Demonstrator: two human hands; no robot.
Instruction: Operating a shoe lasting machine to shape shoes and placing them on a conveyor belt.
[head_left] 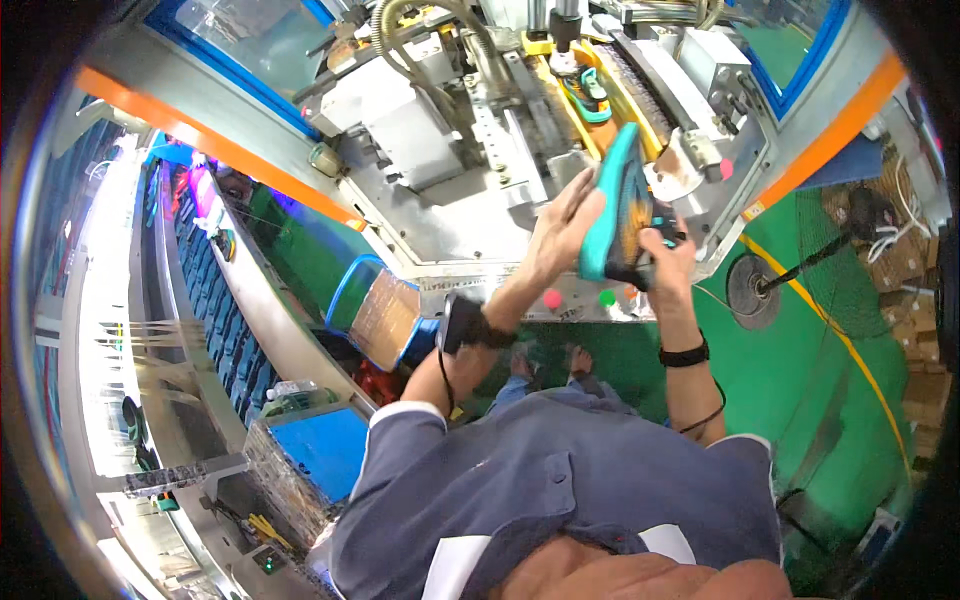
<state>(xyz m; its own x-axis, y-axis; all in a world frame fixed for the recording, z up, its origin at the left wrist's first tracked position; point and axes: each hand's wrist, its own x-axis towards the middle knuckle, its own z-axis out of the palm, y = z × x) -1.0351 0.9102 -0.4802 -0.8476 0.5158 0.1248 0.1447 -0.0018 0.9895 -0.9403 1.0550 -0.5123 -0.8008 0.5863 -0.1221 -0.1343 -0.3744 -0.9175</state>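
Note:
In front of the machine I have a shoe (632,205) with a teal sole edge and a dark and orange upper, tilted on its side with its toe pointing away from me. My right hand (668,252) is closed around the shoe's near end, by its opening. Flat along the teal sole lies my left hand (568,228), fingers stretched out and together. Beyond it, a second shoe (592,97) in teal, orange and black sits in a yellow cradle (652,140) inside the machine, under a vertical metal press rod (566,30).
The machine's metal bed (440,215) carries grey blocks and hoses, framed by orange-edged posts (225,145). A button panel (560,300) runs along its front. At left are a conveyor (235,320), a brown-topped stool (385,318) and a blue-topped box (318,450). A round-based stand (752,290) is at right.

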